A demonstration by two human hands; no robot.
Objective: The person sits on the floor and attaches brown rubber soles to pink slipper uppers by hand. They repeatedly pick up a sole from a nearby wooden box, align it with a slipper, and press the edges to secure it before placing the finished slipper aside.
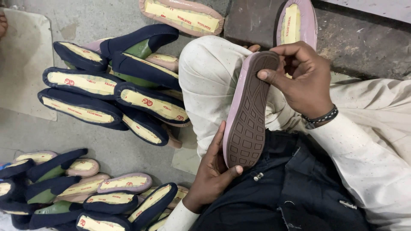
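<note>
I hold a shoe (247, 115) sole-up against my bent knee (209, 81), which is in white cloth. The shoe has a brown treaded sole with a pale pink rim. My left hand (210, 173) grips its near end, thumb on the sole's edge and fingers along the side. My right hand (302, 79), with a dark beaded band on the wrist, grips the far end, thumb pressed on the tread. The upper of the shoe is hidden beneath it.
A pile of navy shoes (115, 85) with yellow insoles lies on the concrete floor to the left, and another pile (81, 194) at the lower left. Two pink soles (182, 15) (297, 21) lie at the top. A flat cardboard sheet (21, 64) is at the far left.
</note>
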